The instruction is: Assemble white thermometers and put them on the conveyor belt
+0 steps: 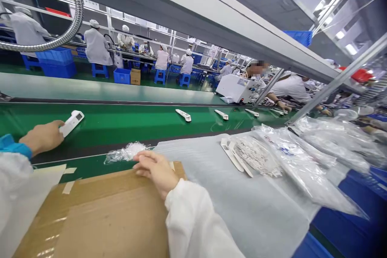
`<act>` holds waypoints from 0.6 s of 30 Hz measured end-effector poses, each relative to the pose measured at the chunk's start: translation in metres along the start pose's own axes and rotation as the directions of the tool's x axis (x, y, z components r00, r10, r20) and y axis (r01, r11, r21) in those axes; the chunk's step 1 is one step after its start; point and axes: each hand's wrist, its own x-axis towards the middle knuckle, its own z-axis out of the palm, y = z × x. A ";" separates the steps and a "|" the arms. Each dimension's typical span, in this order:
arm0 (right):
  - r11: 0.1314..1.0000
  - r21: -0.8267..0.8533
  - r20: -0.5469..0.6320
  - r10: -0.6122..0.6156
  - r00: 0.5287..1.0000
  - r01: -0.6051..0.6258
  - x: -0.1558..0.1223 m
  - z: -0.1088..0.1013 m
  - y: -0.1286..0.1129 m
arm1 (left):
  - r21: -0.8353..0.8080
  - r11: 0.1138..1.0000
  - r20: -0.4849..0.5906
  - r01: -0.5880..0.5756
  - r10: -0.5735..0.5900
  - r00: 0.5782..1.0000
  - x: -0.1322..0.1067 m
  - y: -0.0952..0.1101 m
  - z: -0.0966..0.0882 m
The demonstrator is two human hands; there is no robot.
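Note:
My left hand (45, 137), with a blue band at the wrist, is closed around one end of a white handheld device (73, 122) with a small dark window. It holds the device over the green conveyor belt (136, 119). My right hand (159, 169) hovers or rests at the far edge of a brown cardboard sheet (117, 217); its fingers are loosely bent and apart, with nothing visible in them. Just beyond those fingertips lies crumpled clear plastic film (128, 152). Whether they touch it I cannot tell. Farther right on the belt lie several similar white devices (183, 115).
White sheeting (205, 193) at right bears flat white plastic pieces (232, 155) and clear bags (302, 165) of small parts. A metal post (332, 76) slants across the right side. A white machine (236, 88) stands behind the belt. A co-worker's hand (282, 105) reaches over its far end.

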 end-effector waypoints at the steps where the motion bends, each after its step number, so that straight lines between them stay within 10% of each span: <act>1: 0.991 -0.128 -0.041 -0.034 0.999 0.028 0.013 -0.014 -0.011 | 0.081 0.995 0.001 0.053 -0.053 0.999 -0.003 0.001 0.002; 6: 0.858 -0.514 -0.397 -0.226 0.890 -0.012 0.095 -0.104 -0.073 | 0.361 0.931 -0.019 -0.059 0.070 0.997 -0.059 0.019 0.002; 10: 0.784 -0.614 -0.557 -0.351 0.753 -0.089 0.142 -0.151 -0.089 | 0.050 0.969 0.073 -0.244 0.240 0.968 -0.137 0.040 0.020; 14: 0.770 -0.633 -0.520 -0.343 0.782 -0.084 0.163 -0.153 -0.076 | 0.006 0.965 -0.030 -0.261 0.261 0.965 -0.191 0.048 0.051; 18: 0.811 -0.581 -0.357 -0.331 0.874 0.070 0.153 -0.125 -0.071 | -0.033 0.966 -0.047 -0.256 0.254 0.966 -0.196 0.048 0.053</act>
